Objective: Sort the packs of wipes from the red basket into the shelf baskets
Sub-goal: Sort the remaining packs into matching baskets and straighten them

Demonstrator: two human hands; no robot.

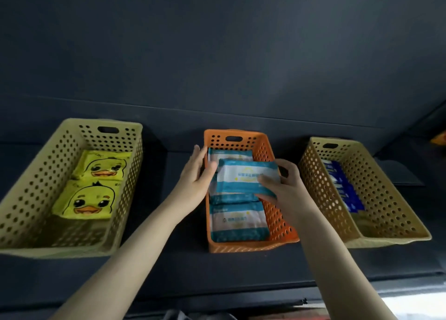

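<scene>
orange basket (280, 225), yellow duck-print packs (87, 201)

Perforated plastic orange basket (277, 225) holds glossy film-wrapped teal packs (237, 220); the shelf (169, 271) looks matt dark.

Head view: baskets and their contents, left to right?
yellow basket with duck packs → orange basket with teal packs → tan basket with blue packs

A dark shelf board (169, 266) runs left to right beneath a matte dark back panel (217, 54), with a pale, bright surface (420, 305) showing below it at the near right. At the far right edge a small orange-yellow object (439, 138) appears blurred and cut off. A grey shape (173, 316) shows at the near edge.
</scene>
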